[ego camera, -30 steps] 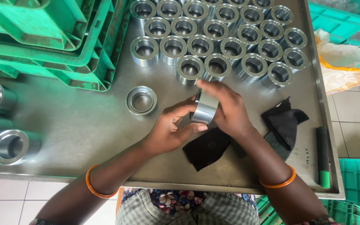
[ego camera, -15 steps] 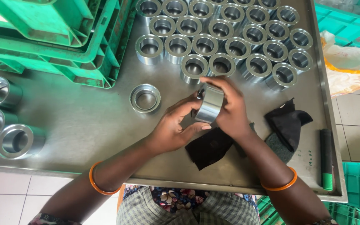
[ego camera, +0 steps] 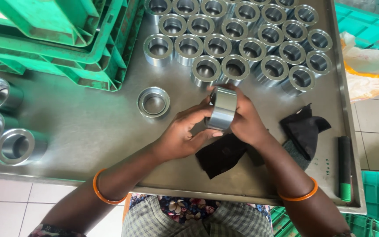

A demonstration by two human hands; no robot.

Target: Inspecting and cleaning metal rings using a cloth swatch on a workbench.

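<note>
A steel surface [ego camera: 80, 131] with a raised rim fills most of the view. Green plastic crates [ego camera: 62, 39] are stacked on its far left part. Rows of shiny metal rings [ego camera: 242, 39] stand packed together, open ends up, across the far right part. Three more metal sleeves [ego camera: 5, 123] lie on their sides along the left edge. A black cloth [ego camera: 222, 153] lies under the hands, and another dark cloth [ego camera: 303, 131] sits just to the right, with a dark marker with a green end [ego camera: 344, 169] near the right rim. A single flat ring [ego camera: 153, 102] rests alone, left of the hands.

The left hand [ego camera: 180, 136] and the right hand [ego camera: 242, 118] meet above the black cloth, each wrist wearing an orange bangle. Between them sits a metal ring [ego camera: 221, 109], lifted off the surface and turned on its side so its curved wall faces up. The left fingers [ego camera: 198, 115] curl around its near-left side with the thumb beneath, and the right fingers wrap its far-right side. Both hands are closed on it.
</note>
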